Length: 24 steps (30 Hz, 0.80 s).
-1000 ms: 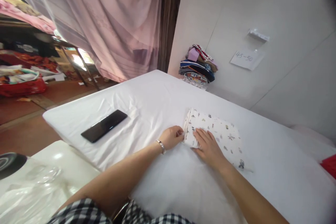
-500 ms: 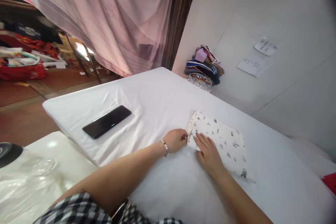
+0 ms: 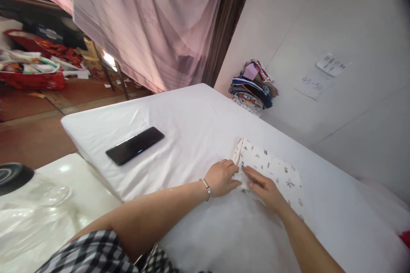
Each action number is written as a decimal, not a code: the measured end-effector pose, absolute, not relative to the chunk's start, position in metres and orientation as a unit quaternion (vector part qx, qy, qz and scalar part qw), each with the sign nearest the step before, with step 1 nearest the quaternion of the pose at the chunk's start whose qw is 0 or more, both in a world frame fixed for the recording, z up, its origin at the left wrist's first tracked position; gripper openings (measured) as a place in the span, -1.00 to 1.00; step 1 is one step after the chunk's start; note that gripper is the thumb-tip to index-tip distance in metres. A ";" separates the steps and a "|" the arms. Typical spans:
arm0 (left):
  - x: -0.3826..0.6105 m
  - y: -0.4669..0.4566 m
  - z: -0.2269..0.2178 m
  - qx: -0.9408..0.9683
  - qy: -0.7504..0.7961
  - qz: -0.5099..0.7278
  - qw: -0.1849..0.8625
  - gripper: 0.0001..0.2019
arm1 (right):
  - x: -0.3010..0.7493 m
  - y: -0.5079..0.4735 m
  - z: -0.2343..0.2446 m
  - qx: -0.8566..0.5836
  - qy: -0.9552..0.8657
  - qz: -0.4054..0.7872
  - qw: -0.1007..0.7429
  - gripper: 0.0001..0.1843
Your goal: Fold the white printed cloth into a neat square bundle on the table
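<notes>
A folded white cloth with small printed figures [image 3: 275, 170] lies on the white-covered table [image 3: 179, 123]. My left hand [image 3: 221, 178], a bracelet at its wrist, has its fingers at the cloth's near left corner, gripping the edge. My right hand [image 3: 265, 188] lies on the cloth's near edge with the fingers stretched flat, pressing it down. Both hands meet at the same corner.
A black phone [image 3: 135, 145] lies on the table to the left. A stack of folded clothes [image 3: 254, 87] sits at the far end by the wall. A white stool with clear plastic [image 3: 41, 204] is at the lower left. A pink curtain [image 3: 147, 21] hangs behind.
My left hand has slid a little forward onto the cloth's corner and my right hand has shifted left towards it. The view has turned slightly.
</notes>
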<state>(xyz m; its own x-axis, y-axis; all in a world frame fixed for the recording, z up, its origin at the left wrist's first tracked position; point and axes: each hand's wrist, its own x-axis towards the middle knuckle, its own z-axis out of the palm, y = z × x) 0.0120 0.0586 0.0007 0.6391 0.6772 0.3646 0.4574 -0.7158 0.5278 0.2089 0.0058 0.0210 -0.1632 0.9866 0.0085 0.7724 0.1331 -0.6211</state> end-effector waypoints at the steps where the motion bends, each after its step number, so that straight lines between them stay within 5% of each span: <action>1: 0.013 0.059 -0.001 0.883 0.335 0.267 0.192 -0.72 | 0.211 0.013 0.026 -0.632 -0.688 0.257 0.246 -0.57; 4: 0.012 0.061 -0.004 0.883 0.351 0.250 0.187 -0.70 | 0.213 0.043 0.037 -0.691 -0.634 0.205 0.279 -0.64; 10: 0.007 0.062 -0.001 0.886 0.333 0.253 0.200 -0.67 | 0.201 0.103 0.034 -0.739 -0.621 0.152 0.211 -0.63; 24: 0.006 0.064 -0.006 0.884 0.345 0.242 0.204 -0.74 | 0.192 0.124 0.015 -0.728 -0.614 0.218 0.212 -0.77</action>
<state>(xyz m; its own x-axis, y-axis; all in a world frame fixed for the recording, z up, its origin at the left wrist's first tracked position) 0.0058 0.0637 -0.0062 0.6451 0.7077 0.2879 0.5103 -0.6796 0.5270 0.1920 0.1242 0.0148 0.1507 0.9870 -0.0559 0.8021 -0.1551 -0.5766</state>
